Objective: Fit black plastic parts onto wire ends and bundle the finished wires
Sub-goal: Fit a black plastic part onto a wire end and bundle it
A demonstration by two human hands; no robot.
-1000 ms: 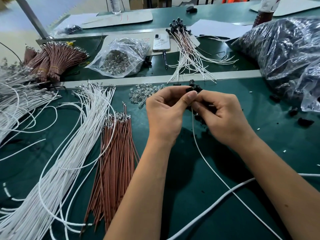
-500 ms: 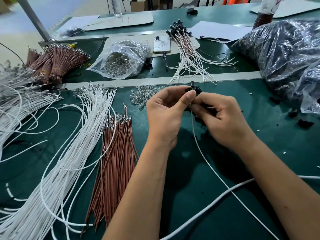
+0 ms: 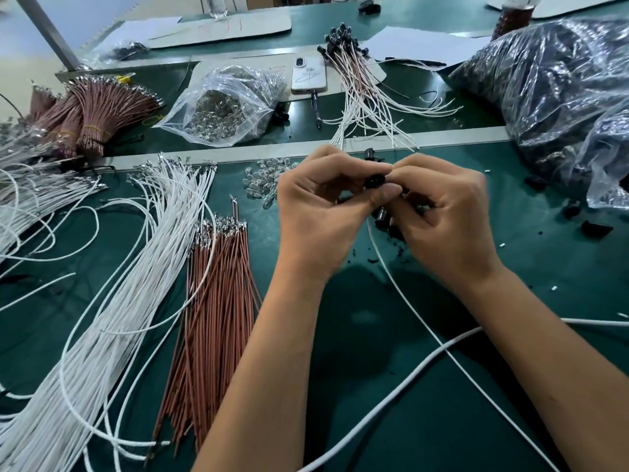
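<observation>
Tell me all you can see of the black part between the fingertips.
The black part is small, round and dark, seemingly plastic, with a glossy face turned toward the camera. It is held above the green table, pinched between the left hand and the right hand. A thin white wire trails from beneath the hands toward the camera; their join is hidden.

left thumb now under a black plastic part (image 3: 375,180) turned end-on, right hand (image 3: 446,212) fingertips pressed against it

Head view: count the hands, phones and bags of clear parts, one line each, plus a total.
Hands: 2, left hand and right hand, both pinching a black part
Phone: 1
Bag of clear parts: 1
Total: 4
</observation>
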